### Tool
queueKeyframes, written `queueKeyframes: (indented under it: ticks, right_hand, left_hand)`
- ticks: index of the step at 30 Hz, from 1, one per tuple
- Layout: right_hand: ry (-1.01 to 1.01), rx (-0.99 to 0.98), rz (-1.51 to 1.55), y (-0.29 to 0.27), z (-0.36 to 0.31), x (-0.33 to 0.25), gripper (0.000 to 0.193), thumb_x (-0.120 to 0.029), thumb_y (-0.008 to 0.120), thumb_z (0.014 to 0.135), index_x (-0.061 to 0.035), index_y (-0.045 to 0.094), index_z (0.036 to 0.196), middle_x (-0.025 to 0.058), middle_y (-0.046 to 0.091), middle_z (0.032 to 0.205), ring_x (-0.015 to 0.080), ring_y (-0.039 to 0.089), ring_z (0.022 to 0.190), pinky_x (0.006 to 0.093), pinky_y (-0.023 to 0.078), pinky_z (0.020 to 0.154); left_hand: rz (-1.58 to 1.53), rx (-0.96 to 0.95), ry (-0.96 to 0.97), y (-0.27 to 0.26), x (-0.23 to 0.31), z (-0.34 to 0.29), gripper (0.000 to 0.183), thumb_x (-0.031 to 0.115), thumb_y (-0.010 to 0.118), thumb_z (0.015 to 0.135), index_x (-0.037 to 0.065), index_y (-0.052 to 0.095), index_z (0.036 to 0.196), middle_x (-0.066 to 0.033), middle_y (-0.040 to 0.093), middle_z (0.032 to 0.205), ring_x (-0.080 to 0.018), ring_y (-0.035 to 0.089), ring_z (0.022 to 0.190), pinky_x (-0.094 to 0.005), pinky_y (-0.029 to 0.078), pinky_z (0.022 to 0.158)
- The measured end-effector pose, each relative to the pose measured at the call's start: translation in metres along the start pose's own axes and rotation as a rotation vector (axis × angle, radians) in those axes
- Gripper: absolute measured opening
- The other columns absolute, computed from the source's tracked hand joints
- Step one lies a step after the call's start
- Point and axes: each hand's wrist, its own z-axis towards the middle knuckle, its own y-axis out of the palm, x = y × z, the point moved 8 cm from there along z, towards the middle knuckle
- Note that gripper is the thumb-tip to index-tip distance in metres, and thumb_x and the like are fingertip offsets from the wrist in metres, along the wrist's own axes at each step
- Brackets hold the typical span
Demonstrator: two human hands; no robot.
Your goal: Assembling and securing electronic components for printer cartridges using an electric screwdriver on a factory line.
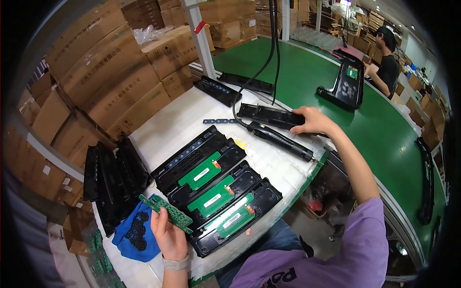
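My left hand (168, 235) is closed on a green circuit board (174, 214), tilted above the near left of the white-covered table. Over at the far right of that table, my right hand (312, 120) grips the end of a long black plastic housing (266, 115). Just below it lies a black electric screwdriver (281, 140) with a cable. Between my hands several black housings lie side by side, three of them with green boards seated inside, such as this board (211, 197). Beside my left hand is a blue cloth (139, 249) with a pile of small black screws.
Black housings (113, 173) stand stacked at the left edge. A blue strip (218, 121) and more housings lie at the back. The green conveyor (307, 72) carries a large black casing (343, 84); a co-worker (386, 62) sits beyond it. Cartons (105, 72) are piled left.
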Motion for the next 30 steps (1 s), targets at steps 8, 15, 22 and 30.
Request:
queueKeyframes:
  ticks: [8,15,22,30]
  right_hand:
    - [-0.06,-0.151,-0.171,0.014,0.025,-0.042,0.077,-0.053,0.066,0.069,0.0085,0.055,0.114,0.0234,0.057,0.111,0.0353,0.056,0.103,0.0369,0.044,0.089]
    - [0.16,-0.127,0.189,-0.028,0.089,0.015,0.065,-0.047,0.067,0.073,0.0016,0.058,0.115,0.0214,0.058,0.114,0.0326,0.057,0.104,0.0368,0.043,0.093]
    - [0.041,0.043,-0.058,0.053,0.188,0.064,0.086,-0.047,0.067,0.071,-0.0019,0.033,0.135,0.0251,0.045,0.129,0.0348,0.045,0.12,0.039,0.036,0.1]
    - [0.177,-0.012,-0.251,0.003,0.14,0.044,0.053,-0.041,0.069,0.066,-0.0164,0.061,0.113,0.0165,0.06,0.108,0.0284,0.058,0.101,0.0365,0.047,0.086]
  left_hand:
    - [0.007,-0.013,-0.018,0.003,-0.005,0.001,0.023,0.01,0.048,0.091,0.002,0.051,0.113,-0.0046,0.06,0.104,-0.0137,0.057,0.094,-0.028,0.046,0.084]
    - [-0.007,-0.013,-0.007,0.008,0.0,0.001,0.025,0.009,0.047,0.091,0.001,0.05,0.114,-0.0058,0.059,0.104,-0.0151,0.057,0.094,-0.0288,0.046,0.084]
    - [-0.042,0.064,0.049,-0.002,0.005,0.006,0.013,0.012,0.048,0.092,0.009,0.053,0.103,-0.0038,0.06,0.084,-0.0151,0.059,0.076,-0.0335,0.052,0.068]
    - [-0.069,0.035,0.03,0.001,0.009,0.005,0.011,0.012,0.048,0.092,0.008,0.053,0.101,-0.0057,0.059,0.082,-0.0161,0.059,0.075,-0.0322,0.051,0.071]
